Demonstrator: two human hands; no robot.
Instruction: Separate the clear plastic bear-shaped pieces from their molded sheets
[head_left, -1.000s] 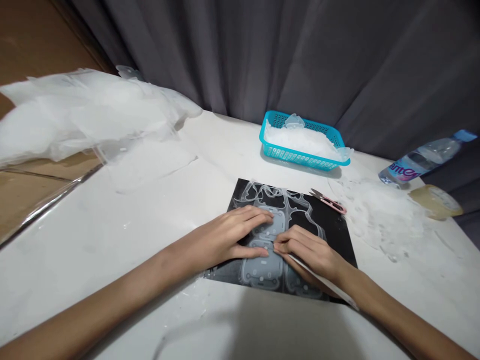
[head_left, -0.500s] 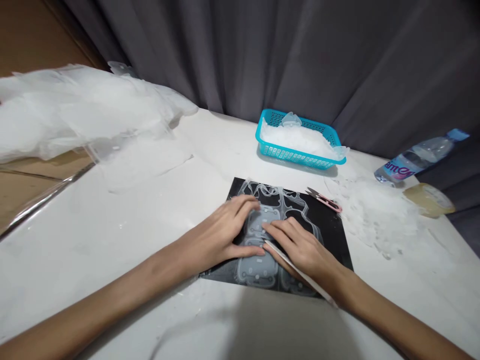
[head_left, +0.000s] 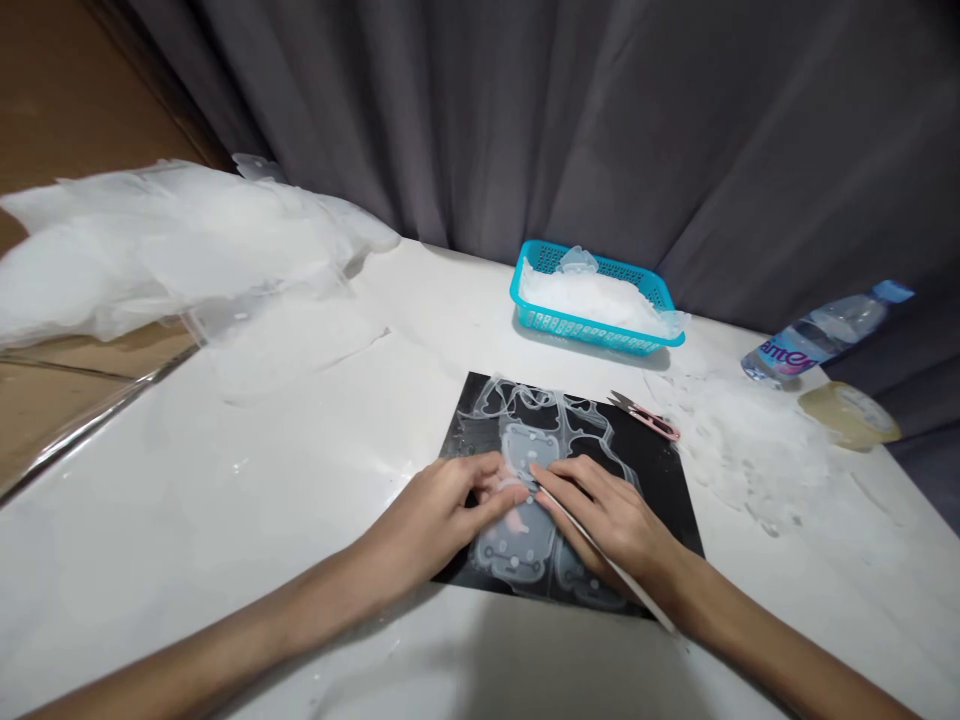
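A translucent moulded sheet (head_left: 510, 550) with rounded, outlined shapes lies on a black mat (head_left: 664, 490). My left hand (head_left: 457, 500) is over its left side, with thumb and fingers closed in a pinch on the sheet's film near the middle. Opposite it, my right hand (head_left: 611, 505) grips a long, thin, pale stick-like tool (head_left: 592, 540). The tool's tip meets the sheet beside my left thumb, and its back end sticks out under my right wrist. Thin, wavy strips of clear film (head_left: 562, 405) spread over the mat's upper part.
Pink-handled snips (head_left: 652, 422) lie at the mat's upper right edge. Behind stands a blue basket (head_left: 592, 335) of translucent pieces. To the right are film scraps (head_left: 780, 460), a water bottle (head_left: 817, 335) and a tape roll (head_left: 851, 412). White film sheets (head_left: 202, 240) pile up at left.
My left hand has drawn down toward me and its fingers have closed together on the film. My right hand stays by the middle with the tool. The view has tilted slightly upward.
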